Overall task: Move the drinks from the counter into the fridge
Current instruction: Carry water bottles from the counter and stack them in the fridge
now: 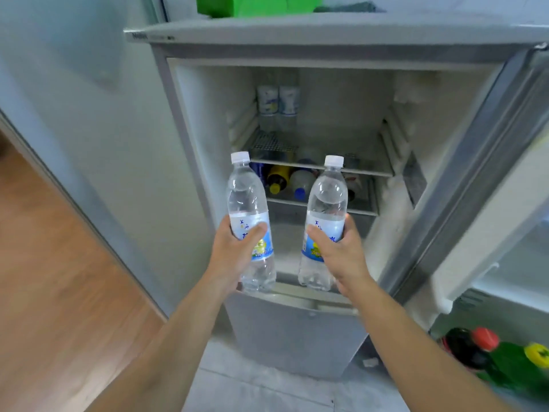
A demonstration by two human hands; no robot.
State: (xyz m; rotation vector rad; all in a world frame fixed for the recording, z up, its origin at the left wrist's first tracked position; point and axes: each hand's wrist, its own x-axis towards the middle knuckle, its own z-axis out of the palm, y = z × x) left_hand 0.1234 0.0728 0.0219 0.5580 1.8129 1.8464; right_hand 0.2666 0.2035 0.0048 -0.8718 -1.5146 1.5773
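Both forearms reach up from the bottom edge, bare, one bottle per hand. Left hand [234, 251] is wrapped around the label of the left bottle [249, 221]: thumb across the front, fingers behind. Right hand [341, 251] grips the right bottle [325, 224] the same way, at label height. Both bottles are clear, white caps, blue-and-white labels, roughly upright, tops tilted slightly toward each other. They are held side by side, apart, in front of the open fridge [190, 120], not yet on any shelf.

Inside: two matching bottles [277, 104] stand at the back left of the upper shelf [320, 165], touching each other. Below that shelf, several drinks lie on their sides: a yellow bottle [277, 176], a pale bottle with a blue cap [301, 182], a blue can [257, 169] at far left. More sits to the right of them, too blurred to identify.

Door [475, 162] swung open to the right. Low right corner: a dark bottle with a red cap [463, 349] and a green bottle with a yellow cap [517, 364], close together; can't tell what they rest on. Green object [255, 5] on top of the fridge. Wood floor [59, 278] at left.
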